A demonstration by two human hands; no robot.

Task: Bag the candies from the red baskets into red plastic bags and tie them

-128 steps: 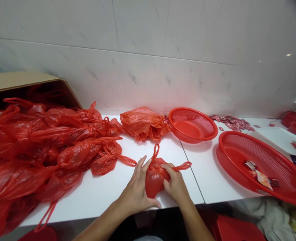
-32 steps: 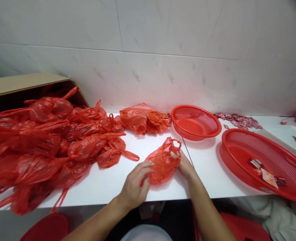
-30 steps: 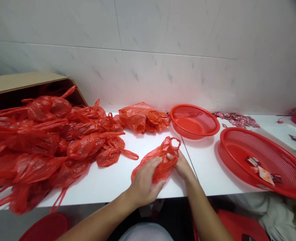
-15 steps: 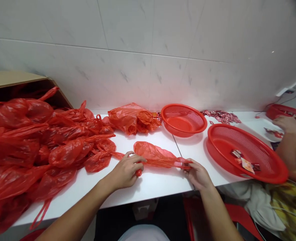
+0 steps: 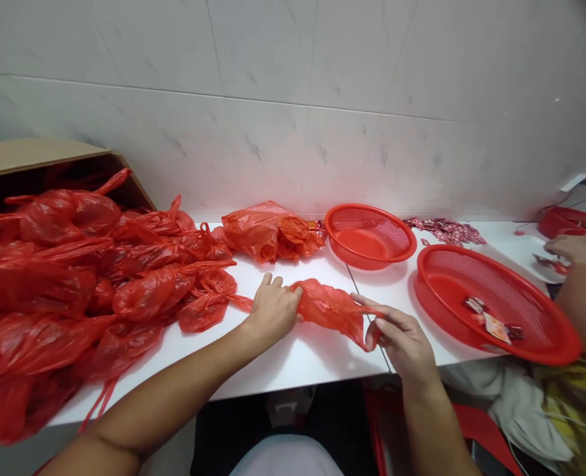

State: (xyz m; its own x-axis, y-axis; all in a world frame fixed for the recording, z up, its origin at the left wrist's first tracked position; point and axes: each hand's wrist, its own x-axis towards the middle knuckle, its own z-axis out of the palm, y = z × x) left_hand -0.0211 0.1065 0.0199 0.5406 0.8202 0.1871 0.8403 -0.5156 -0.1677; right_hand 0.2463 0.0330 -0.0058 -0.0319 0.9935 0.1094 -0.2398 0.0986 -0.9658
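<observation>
A thin red plastic bag (image 5: 330, 307) is stretched between my two hands over the front of the white table. My left hand (image 5: 276, 305) is closed around its left end, with the knuckles up. At the other end, my right hand (image 5: 406, 340) pinches the bag's handle loops, and a gap shows between the strands. Just left of my left hand lies a tied red bag (image 5: 208, 297), the nearest of a large heap of knotted red bags (image 5: 75, 277). Whether the held bag contains anything, I cannot make out.
Behind lies a bunch of red bags (image 5: 268, 231). A small red basket (image 5: 370, 248) and a larger red basket (image 5: 446, 304) with a few packets stand right of centre. Small red packets (image 5: 446, 231) lie by the wall. A cardboard box (image 5: 40, 155) is far left; a co-worker's hand (image 5: 578, 251) is far right.
My left hand has turned over and closed on the bag's left end, moving slightly up and right. The bag is lifted and more crumpled. My right hand has shifted slightly right, still holding the handles.
</observation>
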